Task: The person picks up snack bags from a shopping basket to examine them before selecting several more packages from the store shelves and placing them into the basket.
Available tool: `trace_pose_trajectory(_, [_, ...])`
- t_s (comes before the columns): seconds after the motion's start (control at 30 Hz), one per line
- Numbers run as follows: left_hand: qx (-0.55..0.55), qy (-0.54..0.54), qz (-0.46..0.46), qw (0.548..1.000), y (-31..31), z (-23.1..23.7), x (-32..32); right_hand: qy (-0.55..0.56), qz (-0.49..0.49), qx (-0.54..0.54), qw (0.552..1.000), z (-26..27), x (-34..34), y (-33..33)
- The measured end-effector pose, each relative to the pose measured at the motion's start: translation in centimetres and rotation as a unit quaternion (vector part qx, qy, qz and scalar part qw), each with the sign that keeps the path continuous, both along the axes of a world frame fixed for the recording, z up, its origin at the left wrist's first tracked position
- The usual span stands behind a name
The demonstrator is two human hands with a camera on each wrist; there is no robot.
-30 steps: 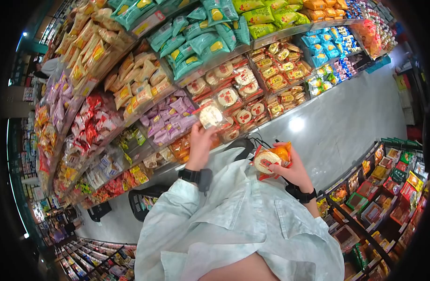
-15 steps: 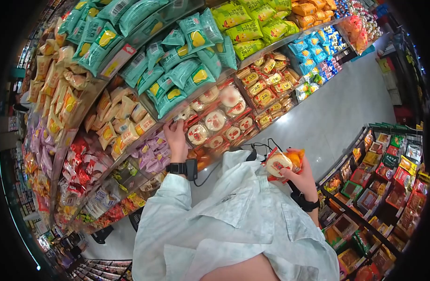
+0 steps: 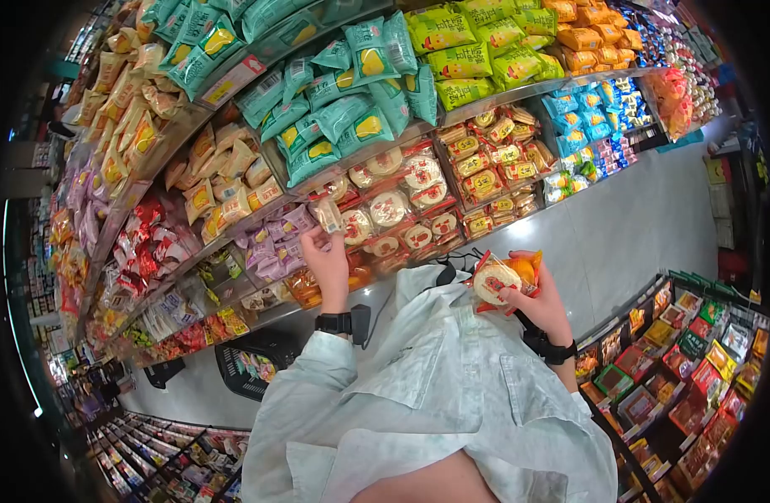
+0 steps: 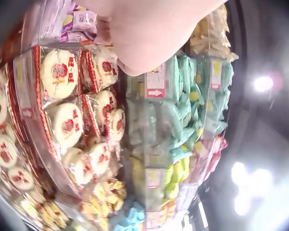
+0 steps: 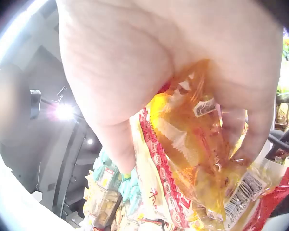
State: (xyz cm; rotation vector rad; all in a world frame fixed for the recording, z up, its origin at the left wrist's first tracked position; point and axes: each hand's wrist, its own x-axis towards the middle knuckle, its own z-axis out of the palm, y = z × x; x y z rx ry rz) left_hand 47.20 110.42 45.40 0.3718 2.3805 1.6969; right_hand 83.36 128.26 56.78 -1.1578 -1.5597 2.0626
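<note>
In the head view my left hand (image 3: 328, 267) is raised at the front of the snack bins, pinching a small pale cracker packet (image 3: 327, 216) by its lower end. Its fingers are out of sight in the left wrist view, where only part of the hand (image 4: 149, 33) shows. Just right of it lie round white rice crackers (image 3: 389, 209) in clear, red-edged wrappers. Held in front of the shirt, my right hand (image 3: 542, 303) grips a rice cracker packet (image 3: 492, 283) together with an orange packet (image 3: 526, 267), the thumb across the cracker's face.
Purple packets (image 3: 276, 243) fill the bin left of my left hand, with teal bags (image 3: 351, 109) above. Small yellow-labelled crackers (image 3: 494, 159) lie farther right. A black shopping basket (image 3: 234, 369) stands on the floor at lower left. Shelves of boxed goods (image 3: 678, 360) rise at right.
My left hand, earlier holding up a round rice cracker packet, moved left to the bin's edge and has come back up slightly, pinching a packet. The right hand keeps its hold.
</note>
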Motion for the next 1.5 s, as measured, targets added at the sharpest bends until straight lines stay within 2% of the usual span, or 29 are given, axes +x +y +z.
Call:
trace_pose_trajectory(0.03, [-0.048,0.087,-0.013,0.995,0.0,0.1,0.5,0.0,0.011,0.01,1.0,0.0,0.5,0.5])
trace_pose_trajectory(0.13, [-0.154,0.231,-0.015,0.961,0.7,1.8,1.5,-0.001,0.027,-0.005,1.0,-0.1,2.0,1.6])
trace_pose_trajectory(0.27, [-0.207,0.238,-0.002,0.949,2.8,0.5,0.1,0.027,0.045,0.016,0.999,-0.3,4.0,2.7])
trace_pose_trajectory(0.37, [-0.227,0.253,-0.035,0.94,5.3,0.1,-0.3,0.04,0.045,0.032,0.998,-0.2,6.4,3.1])
trace_pose_trajectory(0.4, [-0.255,0.278,-0.032,0.925,5.7,-2.1,-1.5,0.046,0.039,0.041,0.997,-0.5,7.4,3.2])
trace_pose_trajectory(0.53, [-0.216,0.279,-0.015,0.936,8.4,-1.4,-0.9,0.051,0.008,0.052,0.997,-0.6,11.0,3.5])
trace_pose_trajectory(0.63, [-0.193,0.232,-0.02,0.953,9.2,-0.7,0.7,0.064,-0.017,0.042,0.997,-0.8,13.0,3.5])
trace_pose_trajectory(0.67, [-0.153,0.183,-0.078,0.968,9.0,-0.7,1.6,0.068,-0.019,0.031,0.997,-0.6,13.5,3.5])
trace_pose_trajectory(0.77, [-0.158,0.213,-0.216,0.94,9.4,-0.4,7.7,0.08,-0.021,0.009,0.997,-0.4,14.4,3.8])
trace_pose_trajectory(0.8, [-0.141,0.081,-0.272,0.948,10.1,2.6,11.7,0.087,-0.018,0.011,0.996,-0.7,14.5,3.8])
trace_pose_trajectory(0.83, [-0.12,-0.054,-0.321,0.938,11.0,6.4,15.9,0.093,-0.015,0.013,0.995,-1.0,14.7,3.9])
trace_pose_trajectory(0.9, [-0.105,-0.121,-0.472,0.867,10.9,8.5,21.1,0.104,-0.005,0.011,0.995,-1.5,14.9,4.0])
trace_pose_trajectory(0.97, [-0.1,-0.186,-0.586,0.782,11.1,11.9,25.4,0.111,0.011,-0.003,0.994,-1.6,14.9,4.0])
trace_pose_trajectory(1.07, [-0.071,-0.183,-0.551,0.811,10.7,13.9,29.7,0.119,0.036,-0.043,0.991,-1.7,14.6,4.2])
trace_pose_trajectory(1.13, [-0.065,-0.19,-0.517,0.832,9.6,12.0,29.4,0.127,0.055,-0.077,0.987,-2.0,14.3,4.5])
trace_pose_trajectory(1.17, [-0.061,-0.193,-0.499,0.842,9.1,11.3,29.2,0.126,0.062,-0.06,0.988,-2.2,14.2,4.5])
trace_pose_trajectory(1.27, [0.018,-0.273,-0.407,0.872,7.4,11.1,28.6,0.117,0.09,-0.005,0.989,-3.0,13.6,4.7])
trace_pose_trajectory(1.33, [0.075,-0.295,-0.343,0.888,6.3,10.7,27.7,0.102,0.089,-0.009,0.991,-3.1,13.0,4.6])
trace_pose_trajectory(1.43, [0.07,-0.296,-0.213,0.929,5.0,11.3,26.5,0.1,0.089,-0.027,0.991,-3.4,12.3,4.5])
trace_pose_trajectory(1.5, [0.072,-0.284,-0.177,0.94,3.7,10.3,25.3,0.091,0.091,-0.032,0.991,-3.4,12.0,4.3])
